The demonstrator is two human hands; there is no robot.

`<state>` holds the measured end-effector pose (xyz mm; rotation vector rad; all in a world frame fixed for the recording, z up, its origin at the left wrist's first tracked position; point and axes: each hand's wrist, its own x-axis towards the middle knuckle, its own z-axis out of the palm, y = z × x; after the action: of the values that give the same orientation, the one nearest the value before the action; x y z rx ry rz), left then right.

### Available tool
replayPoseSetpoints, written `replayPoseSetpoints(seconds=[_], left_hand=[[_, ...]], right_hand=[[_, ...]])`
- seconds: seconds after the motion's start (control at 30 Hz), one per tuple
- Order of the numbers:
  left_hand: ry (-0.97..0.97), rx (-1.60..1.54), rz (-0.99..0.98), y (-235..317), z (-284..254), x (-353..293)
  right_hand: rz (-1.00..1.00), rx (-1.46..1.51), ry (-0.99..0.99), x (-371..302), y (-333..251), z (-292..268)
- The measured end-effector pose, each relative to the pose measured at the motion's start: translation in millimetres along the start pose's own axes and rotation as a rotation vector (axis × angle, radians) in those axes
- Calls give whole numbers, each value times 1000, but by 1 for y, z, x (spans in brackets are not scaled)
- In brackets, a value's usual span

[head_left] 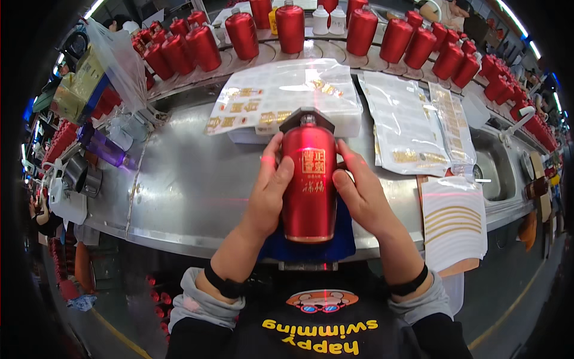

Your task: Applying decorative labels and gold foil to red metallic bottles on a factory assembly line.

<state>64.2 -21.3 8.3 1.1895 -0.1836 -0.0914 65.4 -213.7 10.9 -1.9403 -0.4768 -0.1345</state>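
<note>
A glossy red bottle with gold characters on its front lies between my hands, its silvery neck pointing away from me. My left hand is closed along its left side, the thumb resting near the shoulder. On the opposite side my right hand grips it, thumb bent against the edge. The neck rests at a dark angular holder. Blue material shows beneath the bottle. Red light lines cross the bottle and my fingers. Just beyond is a sheet of gold decals draped over a white block.
Red bottles stand along a curved conveyor at the back. More decal sheets lie to the right, above a white pad with gold strips. A sink is far right; a purple bottle is left.
</note>
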Motion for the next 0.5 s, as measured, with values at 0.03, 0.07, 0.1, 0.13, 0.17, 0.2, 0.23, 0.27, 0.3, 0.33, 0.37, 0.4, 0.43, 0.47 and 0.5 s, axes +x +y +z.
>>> replayPoseSetpoints(seconds=[0.03,0.07,0.1,0.13,0.17,0.2,0.23,0.27,0.3,0.33,0.37,0.4,0.43,0.47,0.5], left_hand=[[14,-44,-4,0,0,2],[3,-105,-11,0,-1,3],[6,-92,-13,0,-1,4],[-9,-21,-12,1,-1,5],[-24,50,-10,1,-1,7],[-9,77,-4,0,-1,7],[-4,77,-2,0,0,7],[5,125,13,0,0,7],[15,173,19,-1,1,6],[19,167,12,-1,1,6],[17,169,23,-2,1,6],[23,190,27,-2,2,6],[33,206,24,-2,2,5],[30,212,36,-2,2,5],[28,170,31,-2,2,6]], right_hand=[[6,4,-1,1,1,2],[32,-6,2,4,3,3],[43,-12,4,5,4,4],[50,-16,3,7,4,5],[48,-2,-2,7,4,6],[46,13,-6,8,4,7],[39,11,-3,8,3,8],[39,16,7,8,3,8],[53,22,16,8,2,9],[56,67,18,8,2,9],[50,62,18,8,1,9],[58,55,20,7,1,9],[67,49,21,7,0,8],[61,48,21,7,0,8],[68,52,19,7,0,8]])
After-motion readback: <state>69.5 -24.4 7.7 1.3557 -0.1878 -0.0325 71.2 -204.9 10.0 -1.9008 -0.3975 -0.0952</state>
